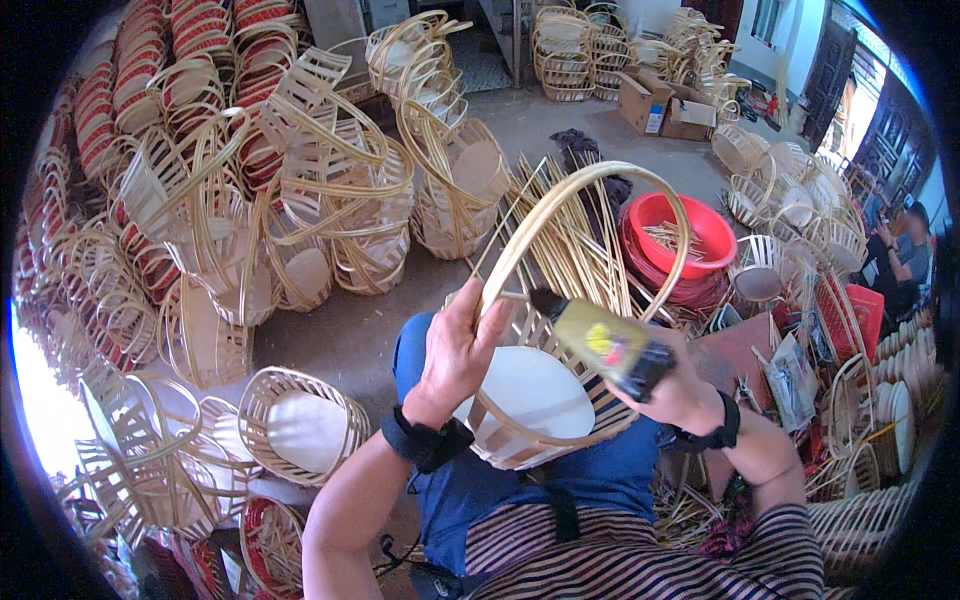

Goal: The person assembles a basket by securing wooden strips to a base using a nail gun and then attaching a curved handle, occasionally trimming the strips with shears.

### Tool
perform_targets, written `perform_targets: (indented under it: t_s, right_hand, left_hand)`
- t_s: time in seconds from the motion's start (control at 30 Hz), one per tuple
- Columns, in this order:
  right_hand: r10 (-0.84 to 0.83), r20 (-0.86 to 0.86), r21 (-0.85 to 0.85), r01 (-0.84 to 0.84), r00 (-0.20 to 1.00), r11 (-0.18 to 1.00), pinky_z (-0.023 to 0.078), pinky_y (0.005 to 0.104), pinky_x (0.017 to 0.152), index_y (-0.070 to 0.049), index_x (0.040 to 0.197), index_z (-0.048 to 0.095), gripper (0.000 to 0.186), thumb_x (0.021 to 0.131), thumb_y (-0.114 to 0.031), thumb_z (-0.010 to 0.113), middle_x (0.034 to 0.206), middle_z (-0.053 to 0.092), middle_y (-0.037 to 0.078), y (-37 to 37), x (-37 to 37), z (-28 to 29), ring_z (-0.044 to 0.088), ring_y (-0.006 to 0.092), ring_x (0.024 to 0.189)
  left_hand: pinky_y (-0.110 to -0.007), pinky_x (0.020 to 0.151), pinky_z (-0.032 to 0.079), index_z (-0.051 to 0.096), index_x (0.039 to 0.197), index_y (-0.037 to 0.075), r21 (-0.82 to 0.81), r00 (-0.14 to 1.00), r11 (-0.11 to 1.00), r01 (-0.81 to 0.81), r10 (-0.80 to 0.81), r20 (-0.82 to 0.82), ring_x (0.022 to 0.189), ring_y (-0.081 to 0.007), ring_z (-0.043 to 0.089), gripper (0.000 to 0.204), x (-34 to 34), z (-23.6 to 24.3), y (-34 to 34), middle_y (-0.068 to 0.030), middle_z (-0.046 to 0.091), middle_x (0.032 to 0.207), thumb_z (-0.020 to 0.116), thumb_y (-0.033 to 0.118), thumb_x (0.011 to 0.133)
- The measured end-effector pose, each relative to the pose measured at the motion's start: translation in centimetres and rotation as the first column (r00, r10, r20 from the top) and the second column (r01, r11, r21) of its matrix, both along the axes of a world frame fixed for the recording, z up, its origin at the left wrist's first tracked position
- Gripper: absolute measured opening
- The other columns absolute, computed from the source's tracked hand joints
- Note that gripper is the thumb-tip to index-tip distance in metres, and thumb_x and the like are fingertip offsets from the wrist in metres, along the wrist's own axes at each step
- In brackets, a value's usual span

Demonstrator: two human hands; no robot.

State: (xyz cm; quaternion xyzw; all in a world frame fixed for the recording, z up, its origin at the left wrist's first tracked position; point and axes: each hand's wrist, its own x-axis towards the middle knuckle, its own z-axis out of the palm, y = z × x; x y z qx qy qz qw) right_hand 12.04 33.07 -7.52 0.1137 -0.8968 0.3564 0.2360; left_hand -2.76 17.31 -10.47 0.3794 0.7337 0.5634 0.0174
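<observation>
Grey floor (520, 120) beyond, pale basket (538, 392) by its handle (605, 170) in left grip (460, 345)

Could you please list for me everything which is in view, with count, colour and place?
Lap basket: one, pale, on the person's lap
Hand tool: one, yellowish and black, blurred, above the basket
Pale baskets: many, pale, both sides and far back
Red-banded baskets: many, red and pale, stacked upper left
Long sticks: many, pale, floor ahead
Basin: one, red, right of the sticks, holding short pieces
Cardboard boxes: apparently two, brown, far back
Dark cloth: one, dark, beyond the sticks
Co-worker: one, dark clothing, far right
Wristbands: two, black, on the wrists
Left hand: one, bare, on the basket's handle
Right hand: one, bare, holding the tool
</observation>
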Motion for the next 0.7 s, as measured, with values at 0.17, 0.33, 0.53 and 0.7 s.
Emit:
perform_targets:
  t_s: [0.17,0.33,0.53,0.7]
  right_hand:
    - [0.032,-0.187,0.731,0.117,0.982,0.672,0.044,0.0245,0.066,0.006,0.100,0.048,0.040,0.064,-0.005,0.062,0.085,0.057,0.013,0.5,2.2,1.2,0.056,0.0165,0.076]
    - [-0.033,-0.128,0.414,0.083,0.991,0.906,0.045,0.0256,0.068,0.006,0.101,0.047,0.044,0.063,-0.008,0.064,0.091,0.056,0.015,-0.1,1.3,1.9,0.057,0.0184,0.079]
    - [-0.041,-0.134,0.338,0.085,0.990,0.937,0.045,0.0272,0.069,0.007,0.103,0.045,0.048,0.062,-0.009,0.064,0.094,0.055,0.017,-0.4,1.1,2.3,0.057,0.0230,0.081]
    - [-0.028,-0.133,0.274,0.064,0.991,0.960,0.044,0.0284,0.071,0.005,0.106,0.044,0.050,0.063,-0.009,0.064,0.096,0.054,0.016,-1.1,1.0,3.4,0.057,0.0236,0.083]
  left_hand:
    - [-0.036,0.048,0.034,0.038,0.069,0.003,-0.007,0.999,1.000,0.015,-0.015,-0.032,0.050,-0.0310,0.040,0.030,-0.4,0.0,1.3,-0.0160,0.040,0.053,0.047,0.029,0.080]
    - [-0.036,0.049,0.036,0.038,0.069,0.003,0.013,0.999,1.000,0.022,-0.022,-0.036,0.053,-0.0313,0.046,0.030,0.0,0.5,1.5,-0.0142,0.046,0.055,0.047,0.030,0.080]
    - [-0.035,0.051,0.038,0.039,0.070,0.003,-0.013,0.999,1.000,0.012,-0.013,-0.049,0.057,-0.0314,0.051,0.029,0.1,0.9,1.4,-0.0132,0.050,0.057,0.047,0.030,0.080]
    - [-0.036,0.050,0.038,0.039,0.070,0.004,-0.032,0.998,0.999,0.009,-0.010,-0.054,0.056,-0.0321,0.050,0.030,-0.1,0.7,1.4,-0.0137,0.049,0.057,0.046,0.031,0.080]
